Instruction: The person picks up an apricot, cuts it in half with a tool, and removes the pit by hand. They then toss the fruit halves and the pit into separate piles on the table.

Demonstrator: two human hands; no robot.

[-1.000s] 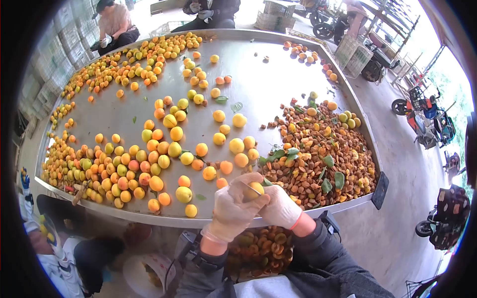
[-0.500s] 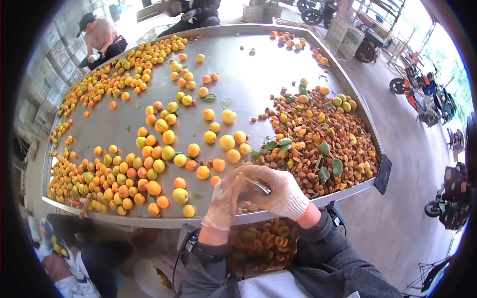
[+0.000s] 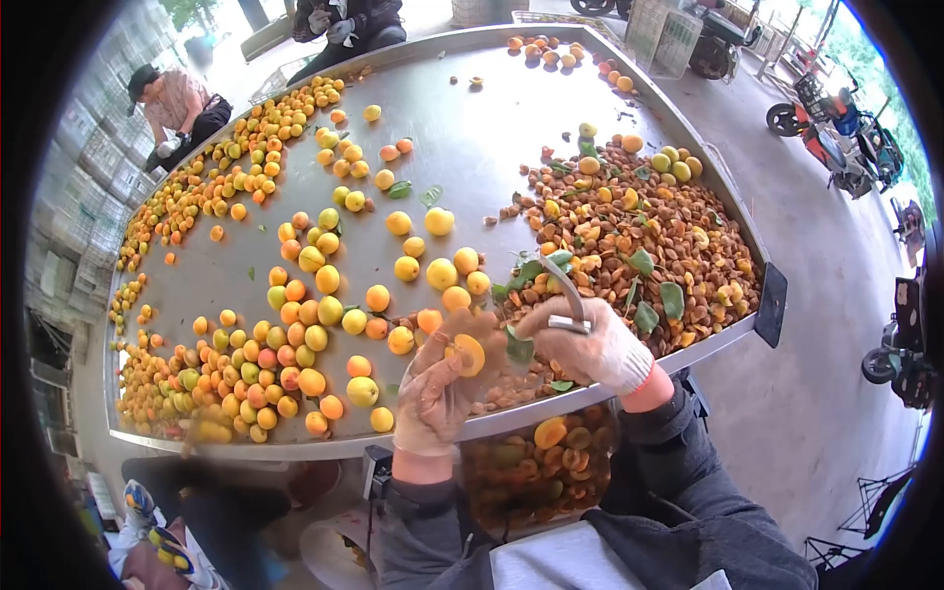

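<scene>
My left hand point(image 3: 433, 393), in a stained whitish glove, pinches a cut apricot half point(image 3: 468, 355) with its orange flesh showing. To its right, my gloved right hand point(image 3: 590, 344) is closed around a small curved knife point(image 3: 562, 285). The knife's bent metal strip points up and away, and a bright metal end lies across the fingers. Both hands are over the near edge of the metal table point(image 3: 393, 448). Below them, a container holds apricot halves point(image 3: 551, 431). Whole apricots point(image 3: 362, 391) lie left of my left hand.
A heap of apricot pits point(image 3: 639, 246) with leaves covers the table's right side. More apricots point(image 3: 211, 369) spread along the left. One person point(image 3: 177, 113) sits at the far left, another point(image 3: 349, 29) at the back. Another worker's shoe point(image 3: 138, 501) shows lower left. Motorbikes point(image 3: 836, 143) stand at right.
My hands have moved apart. The apricot half now shows in my left hand, and the knife has turned upward in my right. The whole view has shifted slightly.
</scene>
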